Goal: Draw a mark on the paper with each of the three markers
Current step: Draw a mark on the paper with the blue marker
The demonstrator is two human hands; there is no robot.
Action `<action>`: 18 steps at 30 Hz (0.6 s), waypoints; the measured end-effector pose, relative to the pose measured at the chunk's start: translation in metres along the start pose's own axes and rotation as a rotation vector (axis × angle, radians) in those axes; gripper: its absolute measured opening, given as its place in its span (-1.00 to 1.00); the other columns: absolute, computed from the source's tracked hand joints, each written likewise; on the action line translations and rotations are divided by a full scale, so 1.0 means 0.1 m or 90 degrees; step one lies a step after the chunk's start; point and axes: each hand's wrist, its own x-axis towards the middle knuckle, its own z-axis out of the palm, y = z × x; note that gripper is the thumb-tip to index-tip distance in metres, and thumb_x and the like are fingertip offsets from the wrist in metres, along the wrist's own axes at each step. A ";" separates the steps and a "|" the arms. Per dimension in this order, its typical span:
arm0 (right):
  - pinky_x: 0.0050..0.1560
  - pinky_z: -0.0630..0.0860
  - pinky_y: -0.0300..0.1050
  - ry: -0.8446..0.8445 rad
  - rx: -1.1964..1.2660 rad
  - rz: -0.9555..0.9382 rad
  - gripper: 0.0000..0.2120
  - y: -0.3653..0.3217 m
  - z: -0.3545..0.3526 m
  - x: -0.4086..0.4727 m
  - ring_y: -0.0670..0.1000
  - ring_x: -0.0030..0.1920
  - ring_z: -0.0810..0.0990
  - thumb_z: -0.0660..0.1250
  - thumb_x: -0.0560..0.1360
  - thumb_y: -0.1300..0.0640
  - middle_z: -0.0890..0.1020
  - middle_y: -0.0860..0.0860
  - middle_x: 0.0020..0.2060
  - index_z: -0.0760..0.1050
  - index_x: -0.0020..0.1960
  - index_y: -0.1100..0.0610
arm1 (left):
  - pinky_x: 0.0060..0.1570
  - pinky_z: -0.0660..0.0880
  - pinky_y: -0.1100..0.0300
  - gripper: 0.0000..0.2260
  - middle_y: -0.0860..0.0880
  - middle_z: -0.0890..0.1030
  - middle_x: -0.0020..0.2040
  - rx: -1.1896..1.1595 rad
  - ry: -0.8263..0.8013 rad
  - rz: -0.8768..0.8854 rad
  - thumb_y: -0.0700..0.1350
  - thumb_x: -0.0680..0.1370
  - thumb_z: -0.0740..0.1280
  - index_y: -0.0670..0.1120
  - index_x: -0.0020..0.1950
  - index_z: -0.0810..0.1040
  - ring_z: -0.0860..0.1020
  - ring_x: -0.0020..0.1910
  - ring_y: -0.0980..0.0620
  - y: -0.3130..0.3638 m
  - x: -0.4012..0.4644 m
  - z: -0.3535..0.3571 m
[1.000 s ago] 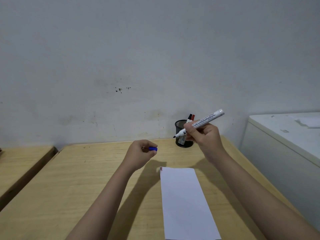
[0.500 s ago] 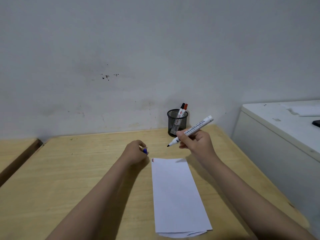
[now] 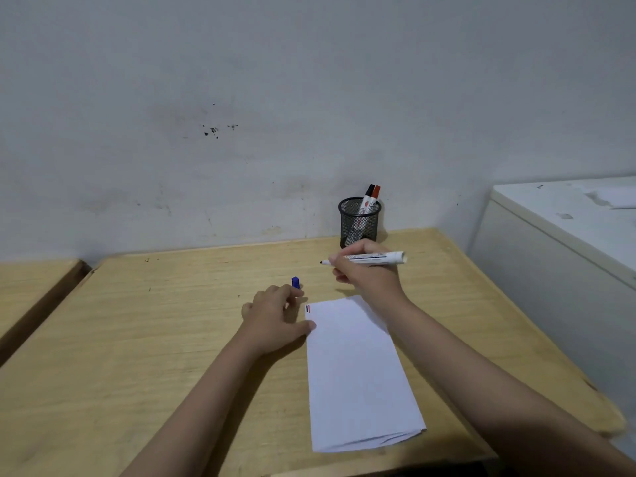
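Observation:
A folded white paper (image 3: pixel 354 370) lies on the wooden table (image 3: pixel 137 339), with a short black and a short red mark at its top left corner (image 3: pixel 308 308). My right hand (image 3: pixel 370 273) holds an uncapped white marker (image 3: pixel 375 258) level above the table, tip pointing left, beyond the paper's far edge. My left hand (image 3: pixel 275 313) rests flat beside the paper's left edge, thumb touching it. The blue cap (image 3: pixel 295 282) stands on the table just past my left fingertips, apart from them. A black-capped and a red-capped marker (image 3: pixel 371 197) stand in the black mesh cup (image 3: pixel 359 220).
The mesh cup stands at the back of the table against a grey wall. A white cabinet (image 3: pixel 564 256) is close on the right. A second wooden table (image 3: pixel 31 290) adjoins on the left, with a narrow gap between.
My left hand has come down to the table, set the blue cap down and opened beside the paper. My right hand has lowered the uncapped marker and tilted it to level.

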 end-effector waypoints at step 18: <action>-0.45 0.55 -0.09 0.064 -0.077 0.072 -0.68 0.59 0.25 -0.03 0.02 -0.49 0.63 0.42 0.34 0.20 0.58 0.02 -0.58 0.38 -0.49 -0.01 | 0.00 0.04 0.09 -0.61 0.19 0.35 0.08 0.106 0.003 0.061 0.31 0.33 0.32 0.31 0.13 0.39 0.27 0.12 0.12 -0.11 0.02 0.04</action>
